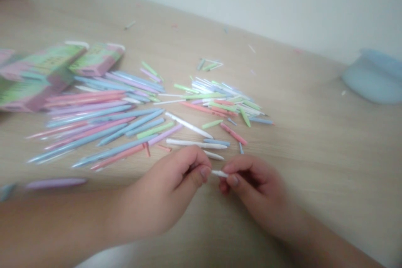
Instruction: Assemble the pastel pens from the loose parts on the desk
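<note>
Between my two hands is a small white pen part (pixel 219 173), partly covered by the fingertips. My left hand (pixel 176 188) pinches its left end with thumb and forefinger. At the other end, my right hand (pixel 256 190) grips it the same way. Just beyond the hands lie white pen barrels (pixel 194 143), a blue barrel (pixel 216 142) and a red one (pixel 234 133). To the left spreads a pile of pink, blue, purple and green pens (pixel 106 121). Behind the hands is a heap of loose barrels and thin refills (pixel 220 96).
Pink and green boxes (pixel 97 58) stand at the far left of the wooden table (pixel 329 167). A purple pen (pixel 56 183) lies near my left forearm. A light blue pouch-like object (pixel 373 76) sits at the right, before a white wall (pixel 251 0). Small bits are scattered at the back.
</note>
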### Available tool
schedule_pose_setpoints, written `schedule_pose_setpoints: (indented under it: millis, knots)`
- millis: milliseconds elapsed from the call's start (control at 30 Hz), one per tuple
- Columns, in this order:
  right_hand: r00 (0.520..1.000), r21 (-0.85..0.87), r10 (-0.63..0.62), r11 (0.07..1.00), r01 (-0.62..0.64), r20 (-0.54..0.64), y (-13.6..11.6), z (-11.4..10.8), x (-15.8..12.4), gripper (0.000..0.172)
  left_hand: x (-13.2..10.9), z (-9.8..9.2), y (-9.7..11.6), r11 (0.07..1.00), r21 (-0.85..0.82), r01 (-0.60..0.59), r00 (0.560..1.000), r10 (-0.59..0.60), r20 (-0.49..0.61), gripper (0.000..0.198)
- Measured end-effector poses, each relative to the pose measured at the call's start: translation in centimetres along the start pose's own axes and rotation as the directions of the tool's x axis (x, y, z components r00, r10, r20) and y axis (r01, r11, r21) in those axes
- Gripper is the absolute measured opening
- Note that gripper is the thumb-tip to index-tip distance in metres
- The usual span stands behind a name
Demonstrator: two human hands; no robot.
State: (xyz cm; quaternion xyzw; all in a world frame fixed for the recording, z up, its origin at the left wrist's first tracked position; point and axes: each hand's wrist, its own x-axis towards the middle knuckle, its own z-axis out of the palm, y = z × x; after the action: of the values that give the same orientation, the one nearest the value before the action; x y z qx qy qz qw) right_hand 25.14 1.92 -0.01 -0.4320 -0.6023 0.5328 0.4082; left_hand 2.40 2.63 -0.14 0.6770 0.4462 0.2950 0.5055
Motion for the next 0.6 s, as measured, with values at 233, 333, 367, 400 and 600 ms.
schedule_pose_setpoints:
  millis: [233,333,367,400,600]
  knots:
    - [0.994,-0.144,-0.092,0.986,0.084,-0.052,-0.18,-0.09,0.02,0.008,0.0,0.11,0.1,1.0,-0.022,0.019,1.0,-0.019,-0.001,0.025]
    - [0.991,-0.24,-0.13,0.963,0.123,-0.014,-0.36,-0.28,-0.01,0.002,0.02,0.07,0.04,0.999,-0.022,0.032,0.999,-0.032,0.006,0.025]
    - [0.989,-0.263,-0.148,0.954,0.145,0.006,-0.43,-0.36,-0.05,0.001,0.04,0.05,0.03,0.999,-0.017,0.036,0.999,-0.036,0.005,0.024]
    - [0.986,-0.283,-0.167,0.944,0.167,0.024,-0.5,-0.44,-0.1,0.003,0.05,0.02,0.03,0.999,-0.011,0.039,0.999,-0.039,0.005,0.024]
    - [0.955,-0.393,-0.264,0.87,0.297,0.137,-0.68,-0.85,-0.28,0.02,0.07,-0.06,0.01,0.999,0.004,0.05,0.999,-0.05,0.016,0.023]
